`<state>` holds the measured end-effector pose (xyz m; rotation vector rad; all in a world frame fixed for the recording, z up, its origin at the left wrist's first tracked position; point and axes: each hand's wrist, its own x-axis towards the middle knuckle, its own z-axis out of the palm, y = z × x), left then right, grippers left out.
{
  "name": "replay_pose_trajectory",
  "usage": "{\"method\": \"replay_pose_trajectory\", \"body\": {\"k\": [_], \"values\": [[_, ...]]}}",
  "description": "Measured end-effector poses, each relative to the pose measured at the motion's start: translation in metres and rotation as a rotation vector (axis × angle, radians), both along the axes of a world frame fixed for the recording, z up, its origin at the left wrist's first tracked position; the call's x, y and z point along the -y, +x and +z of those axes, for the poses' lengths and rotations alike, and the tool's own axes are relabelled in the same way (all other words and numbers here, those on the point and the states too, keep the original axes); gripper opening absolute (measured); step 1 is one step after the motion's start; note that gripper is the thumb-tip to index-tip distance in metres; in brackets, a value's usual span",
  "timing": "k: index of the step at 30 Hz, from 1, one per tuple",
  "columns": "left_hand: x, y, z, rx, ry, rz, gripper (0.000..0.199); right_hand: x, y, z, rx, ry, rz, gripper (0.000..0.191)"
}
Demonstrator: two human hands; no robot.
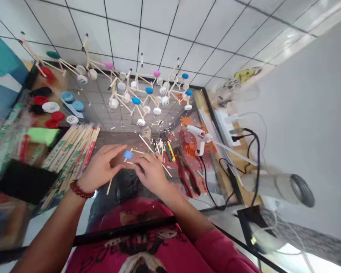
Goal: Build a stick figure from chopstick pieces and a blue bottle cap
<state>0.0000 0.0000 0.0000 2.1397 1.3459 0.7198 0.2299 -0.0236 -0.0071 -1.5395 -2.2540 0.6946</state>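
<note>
On the glass table, a small blue square piece [128, 154] lies between my hands, with short cut wooden sticks [138, 151] around it. My left hand [102, 167], with a red bead bracelet on the wrist, is to its left; thumb and fingers are spread apart, and nothing shows in them. Under its thumb side a thin stick [109, 187] pokes out. To the right of the piece, my right hand [152, 170] has its fingers bent and drawn together beside a short stick end. What they pinch, if anything, is hidden. A longer stick [146, 143] slants just beyond this hand.
Several stick figures with bottle caps [149, 91] stand along the far side. Bundled wrapped chopsticks [71, 151] and loose caps [51, 107] lie left. At right are red-handled pliers [187, 170], a yellow-green cutter [169, 151] and a white glue gun [199, 138] with its cord.
</note>
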Motion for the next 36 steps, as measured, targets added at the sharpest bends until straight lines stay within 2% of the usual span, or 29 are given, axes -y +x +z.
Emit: {"method": "replay_pose_trajectory", "body": {"k": [4, 8, 10, 12, 15, 18, 22, 23, 26, 28, 32, 36], "values": [[-0.002, 0.0, -0.001, -0.02, -0.026, 0.008, 0.05, 0.004, 0.004, 0.003, -0.023, 0.031, 0.023, 0.012], [0.006, -0.002, 0.014, -0.132, 0.006, 0.052, 0.046, 0.008, 0.023, 0.013, -0.027, 0.146, -0.055, 0.011], [0.019, -0.004, 0.027, -0.278, 0.013, 0.111, 0.037, 0.013, 0.033, 0.019, -0.035, 0.195, -0.087, 0.012], [0.037, -0.006, 0.037, -0.477, -0.047, 0.19, 0.042, 0.022, 0.038, 0.023, -0.064, 0.225, -0.05, 0.017], [0.064, -0.007, 0.04, -0.611, -0.195, 0.209, 0.041, 0.038, 0.032, 0.025, -0.087, 0.247, 0.058, 0.023], [0.08, -0.004, 0.033, -0.496, -0.25, 0.226, 0.035, 0.05, 0.017, 0.019, -0.091, 0.202, 0.123, 0.021], [0.082, 0.009, 0.035, -0.151, -0.301, 0.337, 0.03, 0.06, 0.007, 0.012, -0.203, 0.083, 0.124, 0.01], [0.079, 0.013, 0.038, -0.051, -0.342, 0.351, 0.03, 0.061, 0.006, 0.011, -0.279, 0.036, 0.095, 0.013], [0.07, 0.028, 0.047, 0.163, -0.449, 0.38, 0.029, 0.063, 0.008, 0.01, -0.535, -0.083, 0.028, 0.058], [0.064, 0.039, 0.051, 0.245, -0.487, 0.375, 0.026, 0.063, 0.01, 0.01, -0.596, -0.065, 0.03, 0.07], [0.054, 0.057, 0.052, 0.361, -0.556, 0.31, 0.024, 0.058, 0.015, 0.015, -0.501, 0.062, 0.037, 0.056], [0.048, 0.058, 0.049, 0.378, -0.524, 0.242, 0.027, 0.044, 0.027, 0.028, -0.308, 0.062, 0.03, 0.047]]}}
